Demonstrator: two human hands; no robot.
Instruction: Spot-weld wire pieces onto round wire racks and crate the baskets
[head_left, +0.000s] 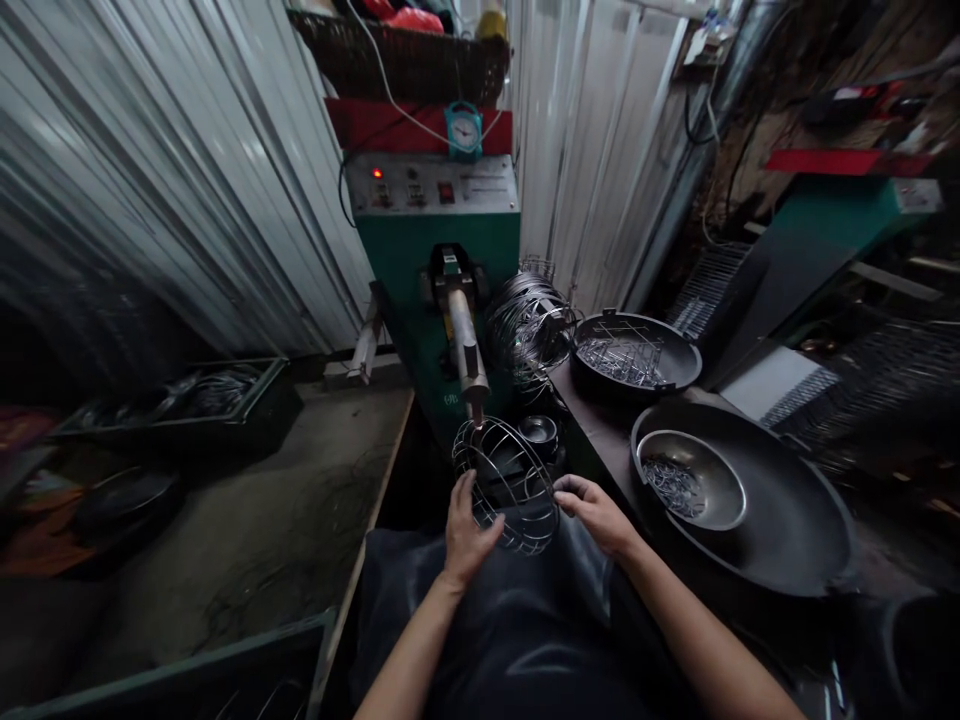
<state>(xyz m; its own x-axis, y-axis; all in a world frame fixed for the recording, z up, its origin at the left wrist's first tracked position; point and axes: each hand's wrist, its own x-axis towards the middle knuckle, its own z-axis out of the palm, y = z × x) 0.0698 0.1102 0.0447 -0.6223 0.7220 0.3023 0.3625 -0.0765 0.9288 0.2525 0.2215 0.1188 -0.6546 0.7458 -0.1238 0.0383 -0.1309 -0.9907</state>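
A round wire basket (525,540) hangs in front of my lap, its upper rim at the tip of the metal arm (466,340) of a green machine (397,250). My left hand (469,535) is on the basket's left side, fingers up along the wires and thumb apart. At the right side of the basket, my right hand (592,508) pinches near the rim with thumb and forefinger; whether it also holds a small piece is too small to tell.
To the right stand a pan of wire pieces (679,345) and a large pan (795,510) holding a metal bowl (731,480). Wire rings (529,320) hang beside the machine. A green crate (262,400) lies on the floor at left; a second machine (817,230) stands right.
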